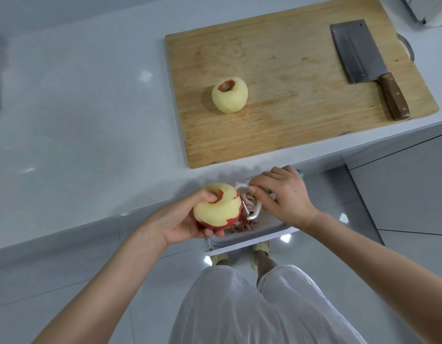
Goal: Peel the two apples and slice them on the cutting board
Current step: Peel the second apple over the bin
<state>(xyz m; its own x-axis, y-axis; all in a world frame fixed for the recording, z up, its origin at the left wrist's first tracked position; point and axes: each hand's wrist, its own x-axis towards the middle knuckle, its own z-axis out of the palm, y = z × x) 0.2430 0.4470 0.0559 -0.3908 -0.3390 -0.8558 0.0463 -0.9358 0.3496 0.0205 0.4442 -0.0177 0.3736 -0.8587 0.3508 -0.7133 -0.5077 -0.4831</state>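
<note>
Head view, left to right. The table (pixel 78 115) is bare white over its left half, leaving open room there; no writing or brand can be read on any item. The left hand (pixel 187 219) holds the partly peeled apple (pixel 218 207) just off the table's near edge, fingers closed around it, thumb at the stem hollow; red skin remains along its lower side. The peeler (pixel 252 207) touches the apple's right flank, gripped by the closed fingers of the right hand (pixel 282 194). Beneath both hands a bin (pixel 254 234) on the floor holds peel strips (pixel 239 225). On the cutting board (pixel 301 120), whose near edge lies close to the table's edge, the peeled apple (pixel 229 95) rests toward its left side. The cleaver (pixel 369 68) lies flat at the board's right end, well apart from that apple, its wooden handle reaching the board's near right corner.
</note>
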